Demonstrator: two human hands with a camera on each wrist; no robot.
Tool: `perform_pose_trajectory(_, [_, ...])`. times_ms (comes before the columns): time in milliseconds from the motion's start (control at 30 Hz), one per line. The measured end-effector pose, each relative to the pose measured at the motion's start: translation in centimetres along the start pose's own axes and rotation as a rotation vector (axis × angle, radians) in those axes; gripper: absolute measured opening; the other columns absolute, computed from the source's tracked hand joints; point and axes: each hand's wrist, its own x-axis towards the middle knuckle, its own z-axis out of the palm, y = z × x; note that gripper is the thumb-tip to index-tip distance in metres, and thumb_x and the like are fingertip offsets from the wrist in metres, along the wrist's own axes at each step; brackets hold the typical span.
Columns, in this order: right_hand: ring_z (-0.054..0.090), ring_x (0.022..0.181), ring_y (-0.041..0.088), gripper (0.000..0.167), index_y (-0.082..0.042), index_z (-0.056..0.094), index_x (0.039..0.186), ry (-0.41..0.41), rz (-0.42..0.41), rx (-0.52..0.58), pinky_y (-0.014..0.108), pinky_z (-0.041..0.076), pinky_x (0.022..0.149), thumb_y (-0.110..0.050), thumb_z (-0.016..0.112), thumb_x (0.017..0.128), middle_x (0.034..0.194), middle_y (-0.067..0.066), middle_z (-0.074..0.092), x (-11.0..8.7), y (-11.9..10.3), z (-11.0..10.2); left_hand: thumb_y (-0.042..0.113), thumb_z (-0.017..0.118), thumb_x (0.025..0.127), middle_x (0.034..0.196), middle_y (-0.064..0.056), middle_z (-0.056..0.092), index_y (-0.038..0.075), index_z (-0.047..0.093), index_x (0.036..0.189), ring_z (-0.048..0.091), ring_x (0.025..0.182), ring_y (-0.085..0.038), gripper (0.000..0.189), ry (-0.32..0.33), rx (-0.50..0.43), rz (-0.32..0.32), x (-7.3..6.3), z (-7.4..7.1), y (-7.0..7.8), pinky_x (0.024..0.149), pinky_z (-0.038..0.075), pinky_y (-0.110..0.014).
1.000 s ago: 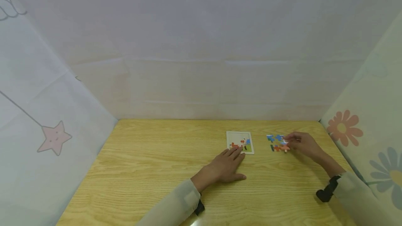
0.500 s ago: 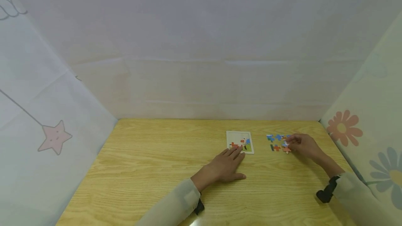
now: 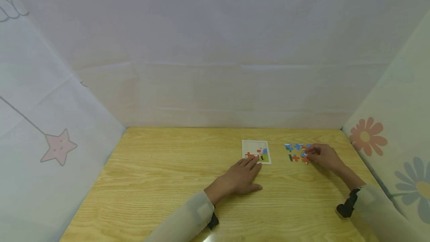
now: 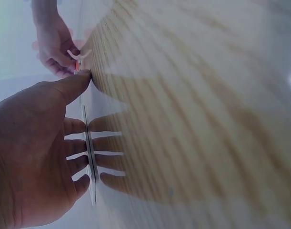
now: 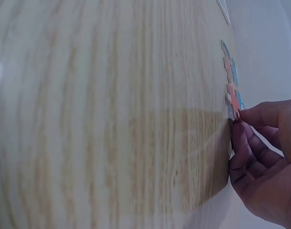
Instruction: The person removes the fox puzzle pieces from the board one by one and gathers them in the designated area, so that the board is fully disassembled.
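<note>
In the head view my left hand (image 3: 240, 179) lies with spread, straight fingers on the near edge of a puzzle board (image 3: 255, 145). The board has a pale rim and some pieces laid in its lower part. Its thin edge (image 4: 90, 157) runs under the fingertips in the left wrist view. My right hand (image 3: 325, 156) pinches a red and blue puzzle piece (image 3: 305, 158) between thumb and fingers. In the right wrist view this puzzle piece (image 5: 235, 101) shows at the fingertips, its far side partly hidden.
Several loose puzzle pieces (image 3: 297, 147) lie beside the right hand, among them a red and green pair (image 3: 294, 158). The wooden table (image 3: 168, 174) meets a pale cloth wall (image 3: 188, 96) at the back, with printed cloth on both sides.
My right hand has shifted slightly, drawing its puzzle piece a little away from the red one beside it. A piece at the back right shows more now. The left hand has stayed put.
</note>
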Motion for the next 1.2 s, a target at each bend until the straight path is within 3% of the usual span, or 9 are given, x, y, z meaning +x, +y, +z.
perform_pose_trajectory(267, [0.069,0.086,0.021,0.017,0.0,0.076,0.112,0.018,-0.014,-0.049,0.027,0.057,0.068,-0.011,0.075,0.1,0.102,0.013,0.076,-0.2,-0.6,0.2,0.059,0.047,0.109,0.176,-0.006,0.022,0.015,0.032,0.168,0.022,0.162,-0.023,0.075,0.004,-0.042,0.0,-0.1,-0.7,0.2,0.13,0.023,-0.038])
perform_pose_trajectory(433, [0.07,0.085,0.019,0.02,0.0,0.076,0.113,0.033,-0.028,-0.063,0.027,0.057,0.068,-0.015,0.076,0.1,0.105,0.016,0.076,0.0,-0.8,0.3,0.058,0.049,0.109,0.175,-0.006,0.026,0.015,0.035,0.167,0.023,0.162,-0.023,0.073,0.007,-0.04,0.0,0.0,-0.8,0.2,0.13,0.024,-0.038])
perform_pose_trajectory(733, [0.071,0.088,0.018,0.017,0.0,0.076,0.112,0.073,-0.125,-0.063,0.027,0.058,0.071,-0.011,0.075,0.099,0.102,0.013,0.078,1.4,-2.8,1.0,0.057,0.048,0.109,0.174,-0.006,0.027,0.014,0.038,0.165,0.027,0.161,-0.022,0.071,0.02,-0.021,0.008,0.3,-0.5,0.0,0.129,0.024,-0.032])
perform_pose_trajectory(967, [0.072,0.092,0.019,0.017,0.001,0.076,0.115,0.012,-0.193,0.004,0.027,0.059,0.075,-0.009,0.073,0.101,0.105,0.013,0.077,2.8,-5.3,2.3,0.058,0.048,0.109,0.174,-0.006,0.028,0.015,0.04,0.163,0.028,0.16,-0.021,0.069,0.043,-0.04,0.012,0.4,-0.4,0.0,0.129,0.026,-0.033])
perform_pose_trajectory(1200, [0.071,0.097,0.025,0.019,0.001,0.075,0.118,-0.061,-0.221,-0.02,0.03,0.058,0.078,-0.007,0.071,0.102,0.107,0.009,0.076,4.4,-7.1,3.6,0.059,0.047,0.109,0.174,-0.006,0.028,0.015,0.04,0.164,0.028,0.16,-0.022,0.07,0.049,-0.051,0.005,0.5,-0.2,0.0,0.129,0.026,-0.034])
